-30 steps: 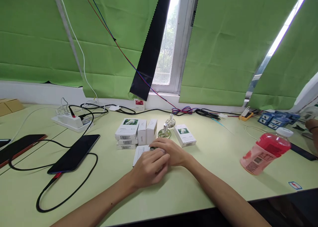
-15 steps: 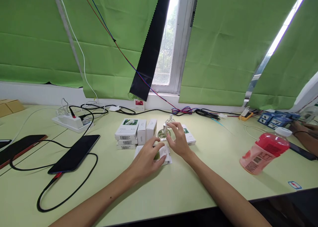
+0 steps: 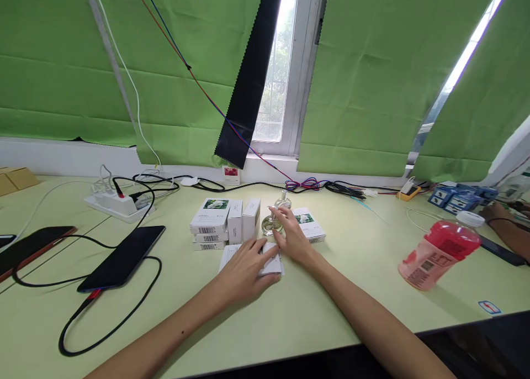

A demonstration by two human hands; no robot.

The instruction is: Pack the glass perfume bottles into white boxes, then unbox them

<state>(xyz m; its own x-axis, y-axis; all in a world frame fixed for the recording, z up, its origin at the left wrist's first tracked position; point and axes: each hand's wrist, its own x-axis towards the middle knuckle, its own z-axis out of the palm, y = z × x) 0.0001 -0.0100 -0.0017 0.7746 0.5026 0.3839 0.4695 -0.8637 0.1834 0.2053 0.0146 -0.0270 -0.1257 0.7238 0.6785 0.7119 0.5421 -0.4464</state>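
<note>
The person's left hand (image 3: 248, 271) is resting over white printed cardboard packaging (image 3: 272, 266) lying on the pale yellow-green table (image 3: 331, 312); its fingers are spreading apart across the top, with the thumb lying along the near side; the hand is covering so much that whether one box or two are lying there is impossible to tell. The right hand (image 3: 293, 238) is reaching to a clear, rounded glass bottle (image 3: 270, 227) standing just beyond the packaging; its index finger and thumb are standing apart, the index finger reaching near the bottle's top and the thumb lower down; whether they are gripping the glass cannot be told.

A second clear glass bottle (image 3: 284, 202) is standing just behind the first; to the right, a flat white cardboard box with a white-flower picture (image 3: 313, 233) is lying near the right hand. To the left, a stack of three flat white cardboard boxes (image 3: 207, 220) is sitting beside two upright narrow white cardboard boxes (image 3: 235, 224); farther left, a dark flat phone (image 3: 124, 260) is lying with a black cable plugged in; well to the right, a clear plastic drink bottle with red liquid (image 3: 441, 252) is standing on the table.
</note>
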